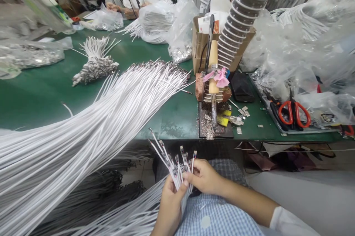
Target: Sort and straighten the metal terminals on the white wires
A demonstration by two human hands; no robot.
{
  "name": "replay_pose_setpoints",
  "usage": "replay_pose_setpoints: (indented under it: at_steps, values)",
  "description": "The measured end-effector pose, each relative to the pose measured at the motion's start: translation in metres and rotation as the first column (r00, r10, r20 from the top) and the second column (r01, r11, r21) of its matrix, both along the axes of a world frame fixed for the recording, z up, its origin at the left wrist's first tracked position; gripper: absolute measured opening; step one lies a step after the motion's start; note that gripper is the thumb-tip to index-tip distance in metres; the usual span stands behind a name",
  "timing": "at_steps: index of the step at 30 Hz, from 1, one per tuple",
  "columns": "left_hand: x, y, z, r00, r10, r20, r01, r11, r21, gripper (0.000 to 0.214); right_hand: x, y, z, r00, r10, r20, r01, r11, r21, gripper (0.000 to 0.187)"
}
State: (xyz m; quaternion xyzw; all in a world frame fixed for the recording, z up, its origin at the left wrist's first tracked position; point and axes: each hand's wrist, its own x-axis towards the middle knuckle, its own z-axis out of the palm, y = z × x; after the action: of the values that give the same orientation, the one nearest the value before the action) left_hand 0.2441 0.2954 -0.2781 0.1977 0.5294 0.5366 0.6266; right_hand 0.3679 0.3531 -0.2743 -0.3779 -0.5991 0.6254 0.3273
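My left hand (169, 206) is closed around a small bunch of thin white cables (172, 166), held over my lap below the table edge. Their ends carry small metal connectors and fan upward. My right hand (203, 177) pinches the same bunch from the right, thumb and fingers on the cables just under the connectors. A big sheaf of long white cables (91, 129) sweeps from the lower left across the green table (36, 95) to its middle.
A soldering iron (213, 81) rests in a coiled stand on a solder-spattered plate at the table's front. Red-handled scissors (294, 112) lie to the right among plastic bags. Another cable bundle (95, 62) lies at the back left. A person in white works at the far end.
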Motion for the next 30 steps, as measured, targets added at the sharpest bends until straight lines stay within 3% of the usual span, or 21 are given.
replay_pose_setpoints:
  at_steps: [8,14,19,25,30]
  values:
    - [-0.001,0.000,0.000,0.998,-0.061,0.000,0.061,0.998,0.014,0.027,0.002,0.003,0.005,0.999,0.037,-0.025,-0.035,0.998,0.056,0.024]
    - [-0.001,-0.001,0.001,1.000,-0.015,-0.023,0.015,1.000,-0.017,0.034,0.005,0.004,0.005,0.999,0.049,-0.023,-0.048,0.996,0.073,0.028]
    - [-0.001,-0.001,-0.001,0.998,-0.003,-0.056,0.001,1.000,-0.030,0.033,0.007,0.002,-0.002,0.997,0.068,-0.037,-0.067,0.998,0.015,0.034]
    - [-0.004,0.001,0.002,0.975,-0.148,-0.169,0.152,0.988,0.008,0.038,0.007,0.001,-0.005,0.999,0.046,0.027,-0.046,0.999,0.015,0.048]
    - [-0.003,0.001,0.004,0.952,-0.257,-0.167,0.263,0.965,0.013,0.029,0.011,0.006,0.007,0.989,0.147,0.008,-0.147,0.989,0.002,0.047]
